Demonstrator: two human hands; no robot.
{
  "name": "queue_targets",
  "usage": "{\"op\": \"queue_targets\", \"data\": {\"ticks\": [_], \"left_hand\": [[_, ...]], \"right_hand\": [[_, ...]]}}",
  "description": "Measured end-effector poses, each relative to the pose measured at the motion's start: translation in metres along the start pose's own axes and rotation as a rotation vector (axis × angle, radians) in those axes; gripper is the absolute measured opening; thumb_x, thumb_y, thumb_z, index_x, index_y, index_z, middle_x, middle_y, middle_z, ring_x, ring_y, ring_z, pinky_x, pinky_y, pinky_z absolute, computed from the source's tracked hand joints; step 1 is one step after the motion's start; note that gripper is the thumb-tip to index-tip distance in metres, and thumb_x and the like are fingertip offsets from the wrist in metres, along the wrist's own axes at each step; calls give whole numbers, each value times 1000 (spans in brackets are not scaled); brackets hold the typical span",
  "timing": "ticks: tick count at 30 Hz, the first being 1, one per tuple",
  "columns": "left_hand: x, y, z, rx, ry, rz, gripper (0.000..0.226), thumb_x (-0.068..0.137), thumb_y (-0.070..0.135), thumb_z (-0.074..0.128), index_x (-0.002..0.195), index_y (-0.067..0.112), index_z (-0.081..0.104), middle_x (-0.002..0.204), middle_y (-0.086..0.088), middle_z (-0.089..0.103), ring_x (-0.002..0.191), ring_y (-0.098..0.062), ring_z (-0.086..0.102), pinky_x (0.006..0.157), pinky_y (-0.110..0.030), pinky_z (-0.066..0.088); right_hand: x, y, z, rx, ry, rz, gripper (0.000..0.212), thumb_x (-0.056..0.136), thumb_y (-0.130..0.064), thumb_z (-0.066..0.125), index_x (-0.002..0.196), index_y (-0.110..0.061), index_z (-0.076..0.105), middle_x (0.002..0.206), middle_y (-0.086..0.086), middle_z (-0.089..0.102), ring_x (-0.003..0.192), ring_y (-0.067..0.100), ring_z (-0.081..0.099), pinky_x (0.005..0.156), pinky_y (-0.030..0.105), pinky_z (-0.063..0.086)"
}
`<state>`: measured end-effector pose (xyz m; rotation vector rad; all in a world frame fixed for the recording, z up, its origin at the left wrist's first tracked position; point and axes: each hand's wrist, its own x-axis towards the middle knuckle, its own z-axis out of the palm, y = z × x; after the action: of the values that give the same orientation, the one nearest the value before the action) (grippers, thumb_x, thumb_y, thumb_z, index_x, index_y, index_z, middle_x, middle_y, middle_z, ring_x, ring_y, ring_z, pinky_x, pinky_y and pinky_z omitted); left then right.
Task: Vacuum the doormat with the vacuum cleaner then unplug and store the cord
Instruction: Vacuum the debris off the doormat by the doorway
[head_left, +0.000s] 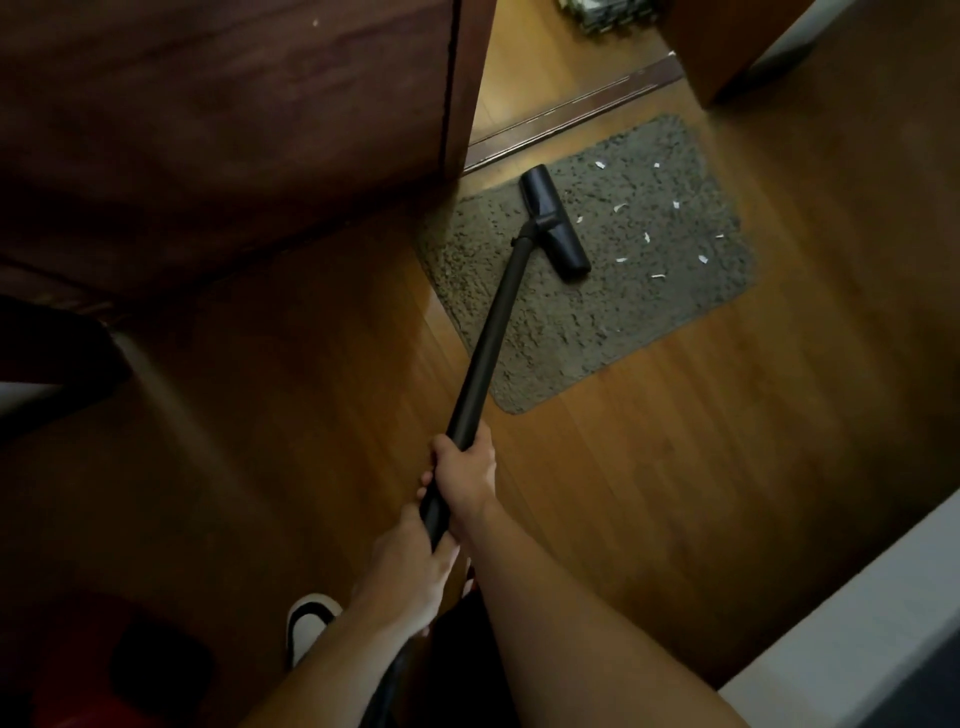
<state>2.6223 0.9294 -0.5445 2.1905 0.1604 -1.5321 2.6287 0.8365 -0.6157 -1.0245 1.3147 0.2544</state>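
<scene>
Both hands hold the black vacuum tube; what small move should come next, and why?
Probably sweep the black flat nozzle rightward across the grey shaggy doormat: small white scraps lie just right of it, none to its left.

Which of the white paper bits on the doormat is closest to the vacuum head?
The scrap beside the middle of the vacuum head, almost touching its right edge; the others lie farther right.

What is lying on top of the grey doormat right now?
The black vacuum head rests on the doormat, and small white scraps lie right of it. Anything beneath the head is covered.
</scene>
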Motion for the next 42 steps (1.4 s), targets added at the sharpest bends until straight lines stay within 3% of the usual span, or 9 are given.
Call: {"op": "queue_targets", "data": {"ticks": [5, 9, 12, 17, 26, 29, 33, 40, 42], "left_hand": [[12, 36, 8, 2, -2, 35, 39, 100, 43, 46, 131, 20, 41, 82, -4, 62, 49, -13, 61, 37, -21, 46], [20, 48, 15, 27, 11, 37, 36, 97, 49, 48, 120, 21, 46, 83, -4, 65, 65, -20, 65, 64, -40, 61], [22, 48, 15, 29, 10, 31, 36, 96, 49, 49, 119, 22, 47, 88, -4, 65, 76, -25, 69, 71, -45, 61], [16, 41, -3, -3, -28, 1, 36, 100, 43, 46, 127, 21, 42, 86, -5, 61, 56, -16, 63, 39, -23, 48], [-18, -32, -25, 17, -21, 34, 42, 98, 45, 48, 133, 23, 41, 85, -4, 62, 51, -16, 63, 41, -25, 50], [-27, -57, -28, 35, 5, 96, 35, 99, 39, 50, 128, 20, 50, 90, 4, 62, 66, -10, 62, 50, -21, 47], [-39, -79, -32, 56, 28, 161, 44, 100, 37, 49, 140, 21, 42, 103, 10, 52, 87, -8, 50, 78, -22, 39], [-49, -79, -31, 103, -32, 135, 44, 101, 39, 45, 141, 21, 38, 94, 8, 58, 67, -8, 61, 50, -19, 48], [-50, -71, -28, 113, -39, 114, 44, 101, 39, 44, 141, 21, 37, 90, 4, 59, 59, -9, 61, 40, -14, 42]], "right_hand": [[19, -30, -21, 22, 20, -2, 38, 99, -10, 55, 133, -21, 42, 77, 11, 52, 47, 15, 52, 44, 28, 49], [26, -40, -32, -1, 25, -10, 42, 99, -10, 55, 136, -22, 39, 76, 9, 52, 47, 14, 52, 45, 29, 50], [26, -44, -32, 3, 28, -9, 40, 99, -10, 55, 134, -21, 39, 77, 10, 52, 47, 14, 52, 45, 29, 50], [20, -40, -12, 18, 55, 21, 40, 99, -11, 56, 133, -22, 39, 83, 11, 53, 47, 15, 52, 45, 29, 50], [-29, 18, 25, 71, 54, 86, 41, 98, -13, 56, 133, -25, 39, 84, 12, 57, 51, 14, 55, 49, 30, 51], [-44, 39, 37, 84, 60, 92, 42, 98, -12, 55, 135, -25, 39, 84, 12, 57, 50, 14, 55, 48, 28, 50], [-59, 61, 48, 84, 76, 69, 47, 97, -14, 56, 139, -25, 39, 84, 12, 57, 48, 13, 55, 47, 28, 50], [-66, 66, 41, 135, 109, 44, 39, 98, -13, 56, 135, -20, 44, 81, 13, 56, 47, 14, 54, 47, 29, 50], [-64, 62, 35, 150, 105, 50, 38, 98, -12, 56, 132, -21, 44, 82, 13, 56, 48, 14, 55, 47, 29, 50]]}}
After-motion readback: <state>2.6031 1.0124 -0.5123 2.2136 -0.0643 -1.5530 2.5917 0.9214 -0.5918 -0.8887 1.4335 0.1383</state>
